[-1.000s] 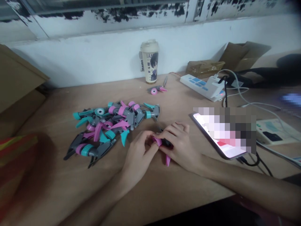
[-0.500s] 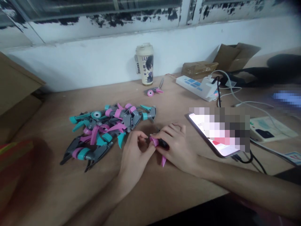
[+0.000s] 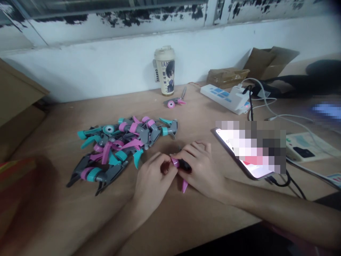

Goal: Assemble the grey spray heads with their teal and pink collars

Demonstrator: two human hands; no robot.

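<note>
My right hand (image 3: 198, 167) is wrapped over a grey trigger spray head, with its fingers near the pink collar (image 3: 176, 162). Below the palm sticks out the pink trigger (image 3: 184, 186); most of the grey body is hidden. At the collar's open end my left hand (image 3: 156, 177) is closed in a pinch, thumb and forefinger touching the rim. Whether something small sits between those fingertips is hidden. To the left lies a heap of grey spray heads (image 3: 138, 133) with pink or teal collars and triggers.
One pink-and-grey spray head (image 3: 171, 104) lies apart, before a lidded coffee cup (image 3: 167, 73). On the right are a lit phone (image 3: 239, 153), a white power strip (image 3: 221, 96) with cables, and cardboard (image 3: 270, 62). A cardboard box (image 3: 18, 92) stands at left.
My left fingertips have drawn together at the collar's end; before, the forefinger was lifted off it. My right hand keeps its hold on the spray head. The view has shifted slightly.
</note>
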